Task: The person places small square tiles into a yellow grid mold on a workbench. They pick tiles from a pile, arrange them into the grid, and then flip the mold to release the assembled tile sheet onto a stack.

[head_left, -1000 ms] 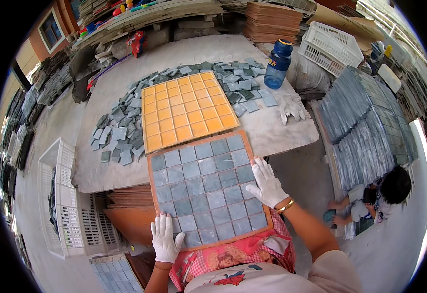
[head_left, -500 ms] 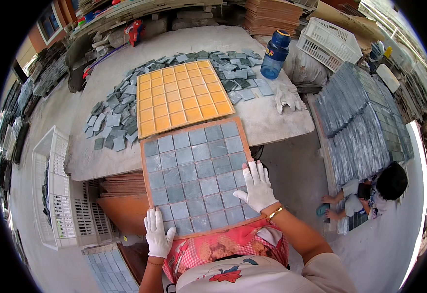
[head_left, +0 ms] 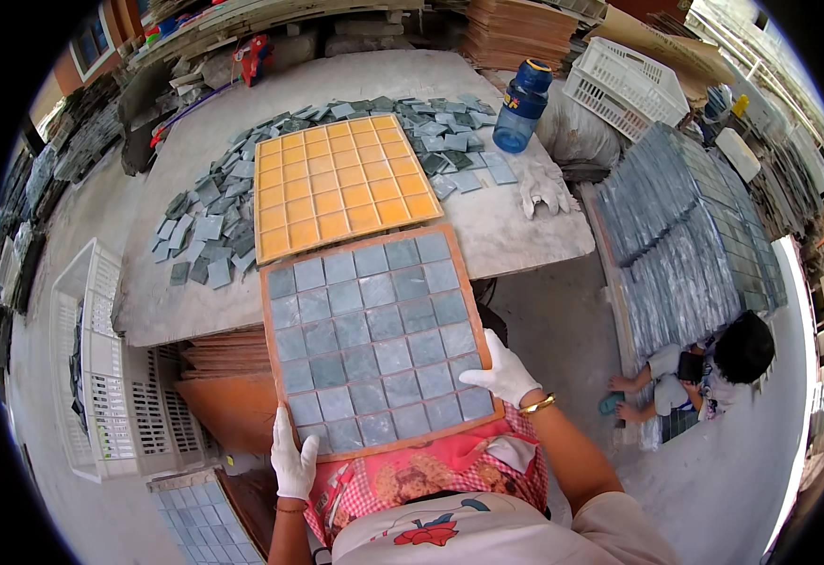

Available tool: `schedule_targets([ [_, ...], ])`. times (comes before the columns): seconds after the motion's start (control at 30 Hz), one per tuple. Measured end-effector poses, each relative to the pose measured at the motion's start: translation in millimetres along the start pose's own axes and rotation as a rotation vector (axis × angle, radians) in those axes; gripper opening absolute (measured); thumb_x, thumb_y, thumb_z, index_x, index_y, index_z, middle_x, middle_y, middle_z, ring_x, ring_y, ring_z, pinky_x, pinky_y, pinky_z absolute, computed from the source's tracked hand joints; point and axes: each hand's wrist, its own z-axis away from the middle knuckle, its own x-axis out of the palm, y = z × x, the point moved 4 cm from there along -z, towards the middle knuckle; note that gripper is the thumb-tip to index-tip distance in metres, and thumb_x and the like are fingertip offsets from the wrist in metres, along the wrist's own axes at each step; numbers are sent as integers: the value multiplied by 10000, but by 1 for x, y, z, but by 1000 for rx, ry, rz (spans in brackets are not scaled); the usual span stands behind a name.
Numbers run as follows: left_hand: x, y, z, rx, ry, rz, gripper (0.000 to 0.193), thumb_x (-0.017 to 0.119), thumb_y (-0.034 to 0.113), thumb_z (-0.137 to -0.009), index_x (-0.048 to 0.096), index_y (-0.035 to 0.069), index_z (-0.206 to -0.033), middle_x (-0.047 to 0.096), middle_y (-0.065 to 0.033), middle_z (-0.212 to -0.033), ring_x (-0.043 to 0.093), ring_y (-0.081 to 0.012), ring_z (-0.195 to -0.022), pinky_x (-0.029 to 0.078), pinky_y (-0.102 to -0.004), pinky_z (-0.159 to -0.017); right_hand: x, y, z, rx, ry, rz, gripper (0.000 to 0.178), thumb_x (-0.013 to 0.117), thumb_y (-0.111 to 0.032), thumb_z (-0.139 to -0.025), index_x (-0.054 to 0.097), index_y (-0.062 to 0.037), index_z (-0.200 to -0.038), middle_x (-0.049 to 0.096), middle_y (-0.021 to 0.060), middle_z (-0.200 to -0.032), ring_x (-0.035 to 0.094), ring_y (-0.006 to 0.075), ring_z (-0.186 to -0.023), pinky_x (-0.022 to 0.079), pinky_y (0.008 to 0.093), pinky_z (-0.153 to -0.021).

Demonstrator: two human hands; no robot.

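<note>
A reddish-brown board point(head_left: 476, 331) lies in front of me, tilted a little, covered with rows of square grey-green stone tiles point(head_left: 365, 325). Its far edge meets a yellow gridded tray point(head_left: 346, 179) on the table; the near edge rests by my lap. My left hand point(head_left: 293, 463), in a white glove, grips the board's near left corner, thumb on the near side. On the right edge my gloved right hand point(head_left: 506, 370) has its thumb over the tiles, with some fingers hidden beneath the board.
Loose stone tiles point(head_left: 210, 226) surround the tray on the table point(head_left: 337, 77). A blue bottle point(head_left: 516, 122) and spare gloves point(head_left: 545, 193) stand at right. White crates point(head_left: 101, 377) sit left and far right. Stacked tile sheets point(head_left: 666, 245) stand right, beside a seated person point(head_left: 713, 372).
My right hand has shifted from lying on the tiles to holding the board's right edge. My left hand has closed round the left edge. The view has moved slightly.
</note>
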Motion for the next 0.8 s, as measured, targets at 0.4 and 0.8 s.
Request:
schedule_targets([
  [0.4, 0, -1, -3, 11, 4, 52, 798, 608, 214, -835, 153, 2, -1455, 295, -233, -1463, 373, -389, -1301, 358, -400, -1037, -11, 21, 16, 96, -350, -522, 695, 724, -118, -718, 346, 35, -1280, 612, 195, -990, 596, 189, -974, 467, 298, -835],
  [0.8, 14, -31, -32, -142, 121, 496, 686, 552, 122, -883, 186, -23, -1444, 347, -199, -1443, 342, -263, -1335, 254, -300, -1086, -4, 18, 14, 171, -54, -163, 377, 633, -290, -828, 520, 32, -987, 573, 177, -799, 562, 251, -728, 454, 365, -698],
])
